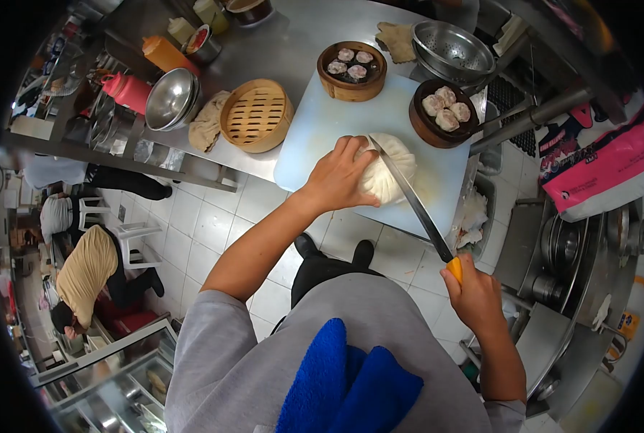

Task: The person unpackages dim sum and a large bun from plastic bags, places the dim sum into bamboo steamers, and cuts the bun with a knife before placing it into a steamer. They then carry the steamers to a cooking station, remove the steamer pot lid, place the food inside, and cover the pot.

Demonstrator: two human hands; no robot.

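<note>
A large, pleated white steamed bun (397,155) rests on the pale cutting board (304,141). My left hand (340,177) grips its left side, fingers over the top and thumb at the near edge. In my right hand (475,294) is the yellow handle of a long knife (424,213), with the fingers wrapped round it. The blade slants up and left across the bun, its tip close to my left fingers.
Bamboo steamers with several dumplings stand at the board's far side (352,90) and right corner (444,134). A slatted steamer lid (258,115), cloth (210,121) and metal bowls (172,99) lie left. A colander (453,50) sits back right. Another person (87,270) bends over at far left.
</note>
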